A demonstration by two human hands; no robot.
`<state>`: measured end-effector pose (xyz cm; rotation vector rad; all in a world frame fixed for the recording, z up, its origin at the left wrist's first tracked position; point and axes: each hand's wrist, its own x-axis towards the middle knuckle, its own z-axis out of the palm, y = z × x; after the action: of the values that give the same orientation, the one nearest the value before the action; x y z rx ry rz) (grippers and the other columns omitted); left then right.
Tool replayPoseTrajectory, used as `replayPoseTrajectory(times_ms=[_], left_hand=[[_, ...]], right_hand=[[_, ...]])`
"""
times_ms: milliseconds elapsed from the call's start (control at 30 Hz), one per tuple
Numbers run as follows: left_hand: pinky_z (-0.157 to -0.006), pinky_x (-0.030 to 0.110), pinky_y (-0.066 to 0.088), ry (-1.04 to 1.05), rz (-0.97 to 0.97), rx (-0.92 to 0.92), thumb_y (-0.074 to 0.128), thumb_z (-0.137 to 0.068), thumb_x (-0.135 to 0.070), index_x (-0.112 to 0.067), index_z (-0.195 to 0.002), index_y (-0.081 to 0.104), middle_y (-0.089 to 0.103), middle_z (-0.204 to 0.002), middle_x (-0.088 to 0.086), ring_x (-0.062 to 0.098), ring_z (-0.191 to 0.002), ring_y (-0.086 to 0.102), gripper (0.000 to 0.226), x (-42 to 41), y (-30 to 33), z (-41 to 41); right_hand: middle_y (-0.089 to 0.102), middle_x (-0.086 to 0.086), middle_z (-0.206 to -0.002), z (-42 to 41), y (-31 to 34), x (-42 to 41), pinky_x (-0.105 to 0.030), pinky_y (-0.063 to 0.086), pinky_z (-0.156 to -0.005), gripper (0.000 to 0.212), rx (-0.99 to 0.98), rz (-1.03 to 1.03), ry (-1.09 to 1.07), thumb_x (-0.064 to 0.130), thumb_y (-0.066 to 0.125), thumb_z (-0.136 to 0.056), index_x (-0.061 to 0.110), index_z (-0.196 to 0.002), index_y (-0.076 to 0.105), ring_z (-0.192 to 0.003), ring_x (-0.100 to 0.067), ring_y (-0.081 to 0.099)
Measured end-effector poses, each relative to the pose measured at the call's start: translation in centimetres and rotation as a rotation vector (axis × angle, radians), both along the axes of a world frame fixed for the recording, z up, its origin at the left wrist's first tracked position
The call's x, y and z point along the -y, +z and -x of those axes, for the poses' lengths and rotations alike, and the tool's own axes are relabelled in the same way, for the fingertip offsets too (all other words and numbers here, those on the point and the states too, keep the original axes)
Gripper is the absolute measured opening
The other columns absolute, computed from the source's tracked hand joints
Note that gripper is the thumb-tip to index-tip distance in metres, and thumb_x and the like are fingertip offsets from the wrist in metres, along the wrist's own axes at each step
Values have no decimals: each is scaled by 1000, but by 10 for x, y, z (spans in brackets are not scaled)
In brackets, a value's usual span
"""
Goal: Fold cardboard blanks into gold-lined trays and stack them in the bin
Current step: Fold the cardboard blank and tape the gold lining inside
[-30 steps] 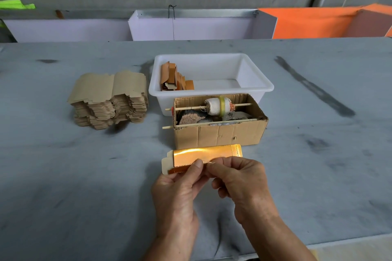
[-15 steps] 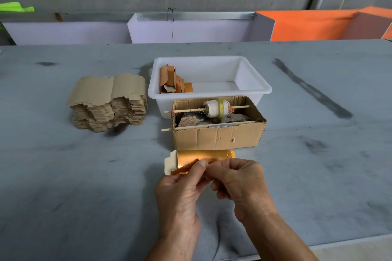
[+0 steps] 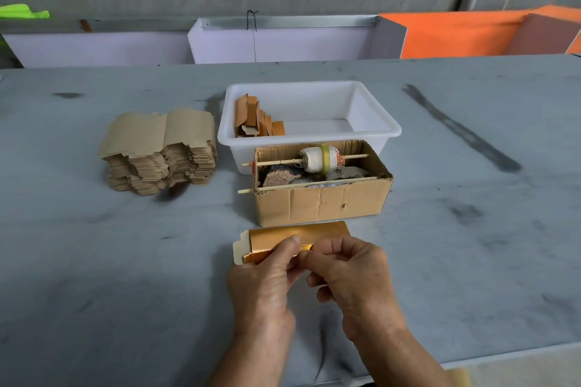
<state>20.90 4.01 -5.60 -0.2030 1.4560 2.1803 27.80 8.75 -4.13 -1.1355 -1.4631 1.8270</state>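
A gold-lined cardboard blank (image 3: 292,237) lies partly folded just in front of the brown box, gold face up, with a pale end flap at its left. My left hand (image 3: 267,280) pinches its near long edge with thumb and fingers. My right hand (image 3: 349,270) pinches the same edge just to the right, fingers curled; the blank's right part is hidden behind it. A stack of flat brown blanks (image 3: 160,151) sits at the left. The white plastic bin (image 3: 374,126) behind holds several folded trays (image 3: 256,118) leaning in its left corner.
An open brown cardboard box (image 3: 320,204) stands between the blank and the bin, holding a spool on a stick and dark lumps, with sticks poking out its left side. The grey table's (image 3: 94,276) near edge runs at lower right. White and orange panels line the back.
The blank's gold face has tilted flatter and lost its bright glare. Both hands keep their pinch on its near edge, barely shifting.
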Motion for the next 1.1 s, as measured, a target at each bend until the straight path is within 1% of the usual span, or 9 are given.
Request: replayPoseTrajectory(times_ms=[200, 367, 567, 633, 700, 800, 900, 1000, 1100], left_hand=[[-45, 22, 51, -7, 9, 49, 67, -75, 7, -9, -73, 61, 63, -69, 11, 19, -55, 61, 17, 0, 0, 4], [-64, 27, 48, 1, 24, 102, 71, -72, 2, -13, -76, 60, 63, -74, 8, 19, -65, 60, 19, -1, 1, 6], [-63, 26, 38, -107, -27, 150, 69, -75, -7, -17, -92, 58, 65, -86, 5, 11, -68, 60, 23, 1, 5, 5], [-60, 24, 37, -131, -34, 149, 67, -76, -9, -18, -90, 58, 65, -87, 4, 7, -63, 60, 19, 1, 6, 5], [-60, 25, 37, -132, -41, 141, 66, -77, -8, -18, -89, 58, 65, -87, 4, 7, -61, 60, 17, 2, 7, 4], [-64, 27, 38, -133, -48, 138, 66, -76, -6, -16, -99, 59, 67, -90, 6, 12, -68, 61, 26, 5, 5, 4], [-66, 28, 40, -118, -25, 128, 70, -73, -5, -13, -98, 62, 68, -91, 8, 15, -73, 62, 28, 5, 3, 4], [-65, 28, 42, -92, 1, 109, 72, -69, -1, -15, -81, 63, 68, -85, 7, 17, -73, 61, 20, 3, 1, 3], [-64, 28, 44, -87, -19, 97, 73, -68, 1, -14, -80, 64, 68, -81, 6, 18, -72, 60, 21, 3, -1, 5]], right_hand=[[57, -1, -45, 0, -3, 8, -18, 35, -35, 19, -104, 32, -65, -8, 72, -70, 5, -70, 58, -39, -9, 51], [57, -1, -47, -2, -5, 15, -13, 37, -38, 21, -239, 91, -104, -6, 74, -70, 6, -73, 58, -39, -6, 50], [67, -8, -61, -3, -12, 19, -11, 40, -41, 21, -417, 112, -147, -10, 69, -72, 5, -78, 56, -46, -6, 55], [68, -8, -64, -1, -15, 20, -11, 41, -43, 20, -456, 71, -151, -7, 71, -70, 5, -78, 58, -49, -6, 58], [69, -8, -66, 0, -17, 20, -12, 43, -45, 19, -466, 24, -142, 0, 74, -66, 4, -79, 60, -52, -7, 59], [67, -8, -66, 2, -18, 19, -15, 45, -48, 19, -427, -67, -132, 9, 74, -65, 2, -79, 63, -54, -8, 58], [65, -6, -60, 3, -20, 19, -15, 43, -47, 9, -389, -117, -114, 4, 73, -71, 1, -73, 65, -51, -8, 54], [62, -6, -56, 2, -19, 18, -15, 39, -45, 14, -390, 22, -79, -10, 63, -78, -1, -68, 67, -47, -8, 51], [64, -7, -63, -2, -15, 16, -17, 36, -46, 17, -425, 211, 13, -4, 62, -71, 9, -65, 70, -53, -9, 52]])
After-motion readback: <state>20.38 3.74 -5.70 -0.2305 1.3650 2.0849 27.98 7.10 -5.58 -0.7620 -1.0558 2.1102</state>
